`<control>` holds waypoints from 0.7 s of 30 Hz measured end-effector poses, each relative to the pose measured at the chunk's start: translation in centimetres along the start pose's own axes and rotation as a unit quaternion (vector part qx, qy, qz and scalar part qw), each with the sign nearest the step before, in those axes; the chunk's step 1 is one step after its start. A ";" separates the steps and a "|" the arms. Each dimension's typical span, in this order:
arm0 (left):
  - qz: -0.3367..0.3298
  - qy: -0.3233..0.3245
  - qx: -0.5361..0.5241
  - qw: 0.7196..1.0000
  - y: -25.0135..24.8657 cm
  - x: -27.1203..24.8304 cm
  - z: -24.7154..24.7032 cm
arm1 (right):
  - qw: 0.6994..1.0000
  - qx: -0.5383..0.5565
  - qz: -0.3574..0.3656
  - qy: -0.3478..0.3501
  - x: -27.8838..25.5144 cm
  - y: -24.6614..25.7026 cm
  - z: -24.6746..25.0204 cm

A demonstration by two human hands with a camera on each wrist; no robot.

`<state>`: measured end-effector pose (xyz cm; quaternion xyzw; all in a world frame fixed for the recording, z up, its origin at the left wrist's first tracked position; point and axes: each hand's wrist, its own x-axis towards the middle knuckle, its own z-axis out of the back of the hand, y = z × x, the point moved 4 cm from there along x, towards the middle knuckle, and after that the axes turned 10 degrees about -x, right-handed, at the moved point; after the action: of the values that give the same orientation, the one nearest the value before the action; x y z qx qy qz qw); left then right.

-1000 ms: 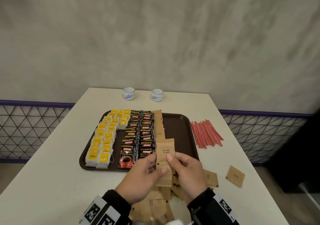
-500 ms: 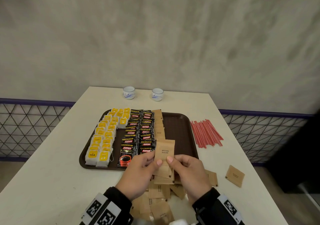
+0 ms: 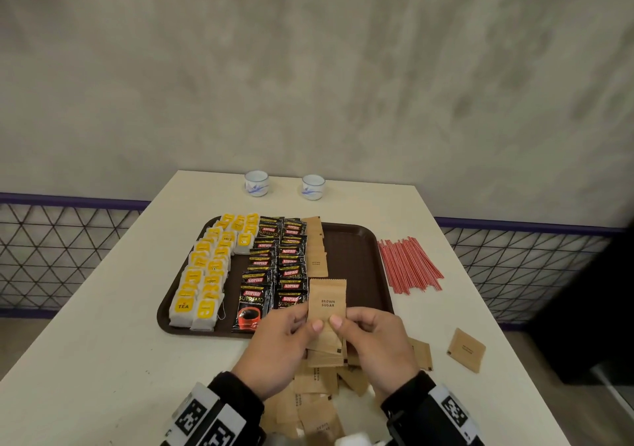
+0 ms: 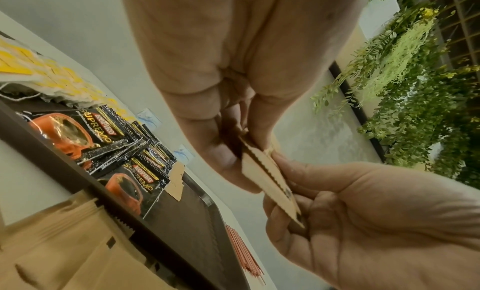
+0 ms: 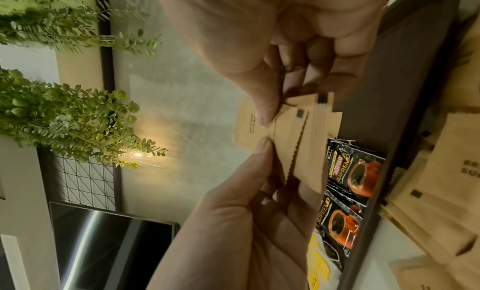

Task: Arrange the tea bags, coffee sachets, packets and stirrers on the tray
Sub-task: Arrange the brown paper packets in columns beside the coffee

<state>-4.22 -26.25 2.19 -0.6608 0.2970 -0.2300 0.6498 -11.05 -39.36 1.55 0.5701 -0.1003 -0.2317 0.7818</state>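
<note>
Head view: left hand (image 3: 278, 349) and right hand (image 3: 374, 346) pinch a sugar-packet stack (image 3: 326, 325); next, probably, lay it near the tray (image 3: 356, 257) column.

black sleeves (image 3: 236, 390), white wristbands with black square codes (image 3: 202, 421)

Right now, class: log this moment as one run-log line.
left hand: holds sugar packets | right hand: holds sugar packets | tray: tea bags, coffee sachets | stirrers: on table
</note>
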 end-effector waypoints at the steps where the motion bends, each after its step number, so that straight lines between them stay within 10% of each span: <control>1: 0.009 0.009 -0.005 1.000 0.0 0.0 0.1 | 1.000 -0.003 0.001 -0.001 0.1 0.0 0.2; 7: 0.031 -0.110 0.129 0.985 1.0 -0.6 3.8 | 0.998 -0.006 -0.009 -0.055 1.6 -0.2 3.3; 15: 0.019 0.059 0.504 0.861 5.3 0.3 -0.8 | 1.000 0.006 0.013 -0.027 2.7 1.3 3.1; 21: 0.026 0.019 0.493 0.870 5.0 1.1 -0.6 | 0.999 0.024 0.028 -0.011 3.3 2.0 3.2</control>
<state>-4.30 -27.37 -2.84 -0.2424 0.1741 -0.3423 0.8910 -9.05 -43.16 4.10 0.5832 -0.1298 -0.2136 0.7729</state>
